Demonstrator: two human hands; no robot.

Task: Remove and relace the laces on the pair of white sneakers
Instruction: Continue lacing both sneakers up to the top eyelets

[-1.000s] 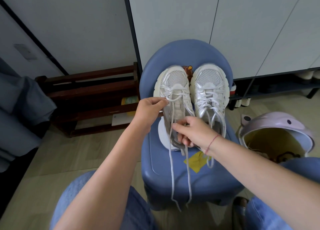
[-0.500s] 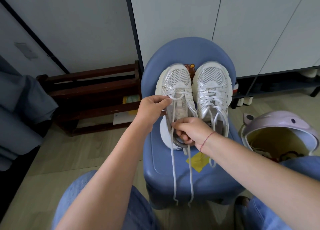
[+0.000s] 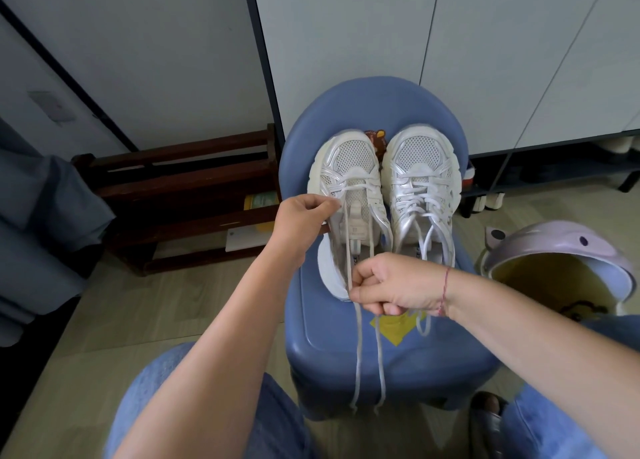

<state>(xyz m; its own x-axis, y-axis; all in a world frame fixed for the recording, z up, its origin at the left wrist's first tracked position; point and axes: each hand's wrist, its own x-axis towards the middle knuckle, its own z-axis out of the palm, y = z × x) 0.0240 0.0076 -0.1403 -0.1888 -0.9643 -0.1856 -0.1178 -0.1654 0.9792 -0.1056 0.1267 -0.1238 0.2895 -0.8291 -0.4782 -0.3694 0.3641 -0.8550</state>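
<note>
While both sneakers stand side by side on the seat of a small blue chair [image 3: 325,337], toes pointing at its backrest, the person works on the left sneaker [image 3: 349,168], the one on their own left. Its lace [image 3: 358,354] is threaded only through the rows nearest the toe. From there two loose strands run down over the open tongue, and their ends hang over the chair's front edge.

The left hand [image 3: 301,218] has its fingers curled, and thumb and forefinger pinch the lace where it leaves the shoe's left edge; whether the edge itself is also in the pinch I cannot tell. The right hand [image 3: 391,285] is closed in a fist around both strands, just over the heel of the same shoe, with a red string bracelet [image 3: 445,292] on its wrist.

The right sneaker [image 3: 420,181] touches the left one and is laced all the way up, with its lace ends lying on the seat beside a yellow sticker [image 3: 394,329].

A dark wooden rack [image 3: 173,195] stands left of the chair, and a pale purple tub [image 3: 568,254] sits to the right. Blue jeans [image 3: 166,399] show at the bottom.
</note>
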